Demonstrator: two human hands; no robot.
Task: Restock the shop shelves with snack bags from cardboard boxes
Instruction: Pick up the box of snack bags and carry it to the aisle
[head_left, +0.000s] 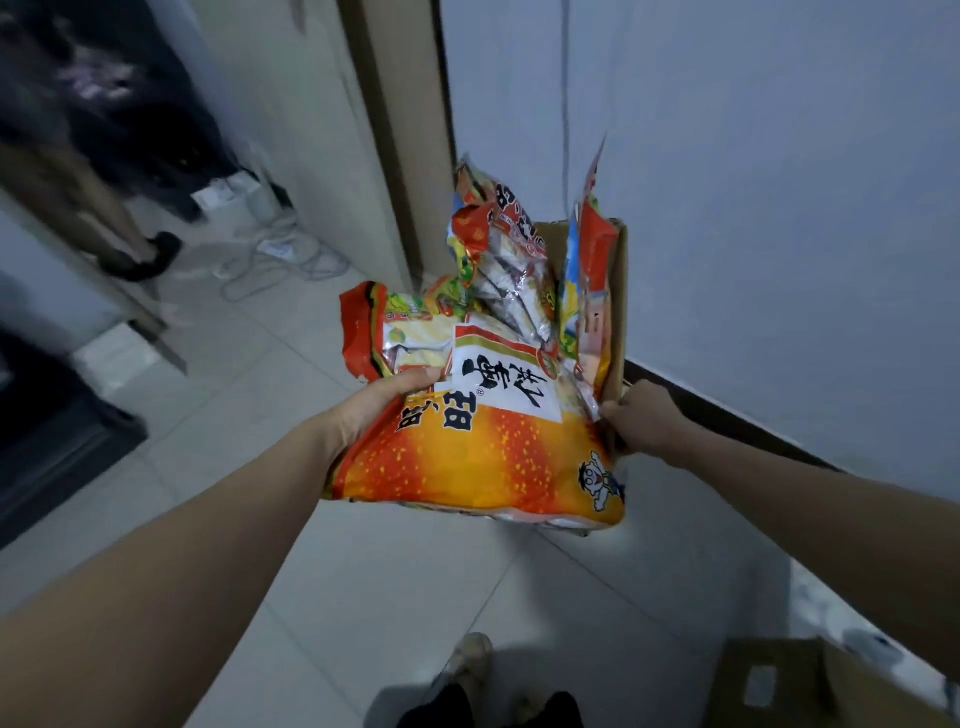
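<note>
I carry a cardboard box (618, 312) stuffed with orange and red snack bags, held out above a tiled floor. The largest snack bag (483, 441) lies across the front and hides most of the box. More bags (498, 244) stick up behind it. My left hand (384, 400) grips the left side of the load, thumb pressed on the front bag. My right hand (644, 415) curls round the box's right edge.
A white wall (779, 208) runs along the right with a dark skirting. A wooden door frame (405, 130) stands ahead. Another cardboard box (810, 686) sits at the lower right. Cables (280, 260) lie on the floor at the left, near another person's legs (140, 249).
</note>
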